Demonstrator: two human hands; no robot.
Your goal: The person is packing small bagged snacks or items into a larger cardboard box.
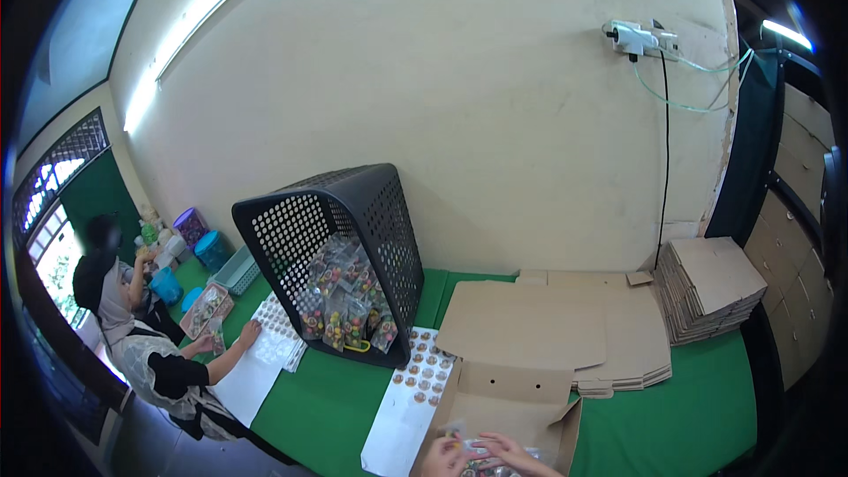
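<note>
An unfolded cardboard box (510, 391) stands open at the table's front edge, with small clear bags of colourful candies (490, 467) inside. My left hand (445, 457) is over the box's left part, with a small candy bag (453, 434) at its fingertips. Over the bags in the box is my right hand (509, 452), palm down with fingers spread; whether it grips a bag cannot be told. Left of the box lies a white sheet of round stickers (404, 404). Beyond it, a black perforated plastic basket (407, 265) lies on its side, holding many candy bags (344, 291).
Flat cardboard blanks (530, 324) lie behind the box; a taller cardboard stack (719, 278) stands at the right by the wall. At the left a co-worker (159, 358) handles a candy bag near sticker sheets (278, 331) and a pink basket (222, 308). Another person is behind.
</note>
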